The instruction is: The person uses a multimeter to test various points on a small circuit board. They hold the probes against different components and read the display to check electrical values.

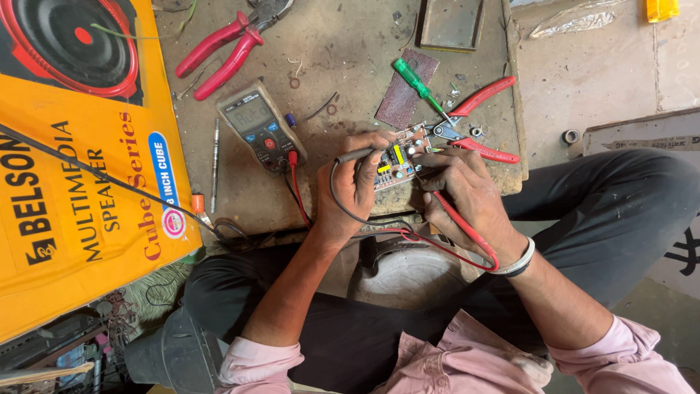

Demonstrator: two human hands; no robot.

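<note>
two hands over a small circuit board (397, 159) at the worktop's (343, 51) near edge: left hand (355, 186) clenched on a black probe (355, 155), tip pointing right onto the board; right hand (467, 191) pinching a red probe (459, 222), touching the board's right side.

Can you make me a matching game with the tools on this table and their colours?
Things:
1. screwdriver
2. pliers
3. multimeter
4. big box

Colours:
A. grey body with a red knob
B. orange
C. green handle
D. red handles

Pairs: 1-C, 2-D, 3-A, 4-B
</note>
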